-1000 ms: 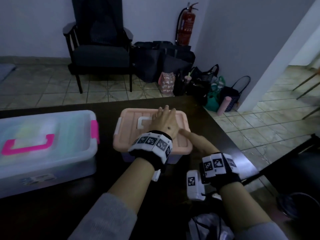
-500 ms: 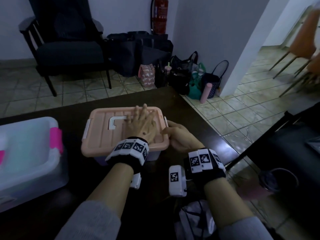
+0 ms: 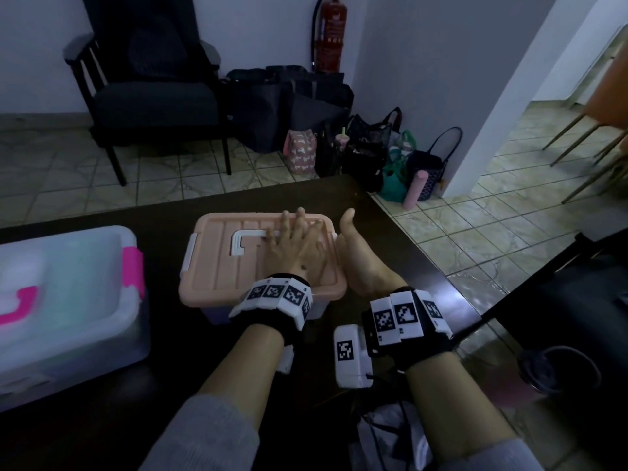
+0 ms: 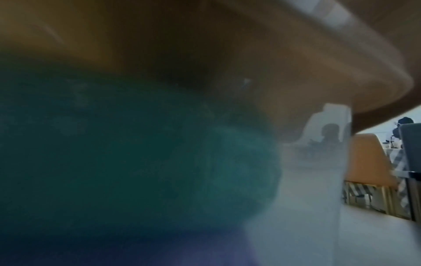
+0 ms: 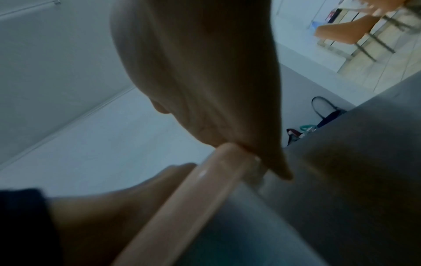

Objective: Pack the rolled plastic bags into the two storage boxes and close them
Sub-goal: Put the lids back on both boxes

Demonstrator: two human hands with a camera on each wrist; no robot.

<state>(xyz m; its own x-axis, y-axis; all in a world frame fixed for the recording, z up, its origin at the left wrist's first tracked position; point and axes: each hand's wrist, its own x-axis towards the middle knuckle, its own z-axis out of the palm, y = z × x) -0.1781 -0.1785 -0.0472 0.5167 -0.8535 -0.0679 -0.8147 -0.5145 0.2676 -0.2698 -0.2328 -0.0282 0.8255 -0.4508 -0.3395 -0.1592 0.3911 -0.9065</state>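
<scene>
Presently your left hand point(image 3: 295, 248) lies flat on the lid of the pink box point(image 3: 224, 263), fingers straight and spread over the ribbed surface beside the white handle point(image 3: 239, 241); it presses and grips nothing. Your right hand point(image 3: 353, 256) stands against the right end of that box, fingers extended upward, the palm by the white latch point(image 3: 334, 236); in the right wrist view the fingers point(image 5: 205, 75) reach down past the lid's rim point(image 5: 182, 207), relaxed, clasping nothing clearly. The lid sits down on the box; whether the right latch is engaged cannot be told; the left latch point(image 3: 189, 254) lies against the side. The clear box point(image 3: 85, 300) with the magenta clasp point(image 3: 133, 266) rests closed at the left of the dark tabletop point(image 3: 390, 239), well apart from the pink one; greenish contents show blurred through its wall. The left wrist view is blurred.
</scene>
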